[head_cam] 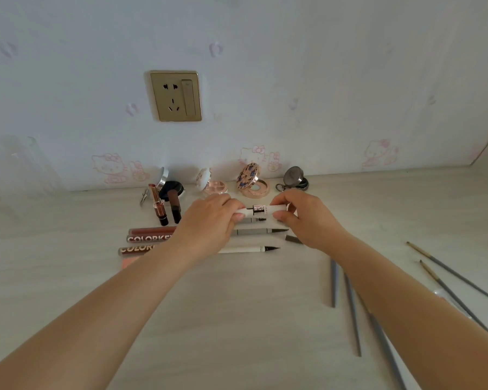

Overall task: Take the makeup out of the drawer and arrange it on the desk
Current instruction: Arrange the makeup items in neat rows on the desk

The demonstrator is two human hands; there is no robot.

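Observation:
Both hands hold a white makeup tube (261, 210) level above the desk; its cap is drawn partly off, baring a dark neck in the middle. My left hand (209, 220) grips the left end, my right hand (307, 218) pinches the right end. Under the tube lie a brow pen (254, 220), a grey liner pen (261, 231) and a white liner pen (251, 249). Lip gloss tubes (150, 234) lie left, partly hidden by my left arm. Open lipsticks (159, 205) and several open compacts (251, 182) line the wall.
Grey-handled brushes (351, 311) lie on the pale desk (237, 319) at the right, some under my right arm; two longer ones (457, 277) reach the right edge. A small dark cap (293, 239) lies by my right wrist. A gold wall socket (176, 95) is above.

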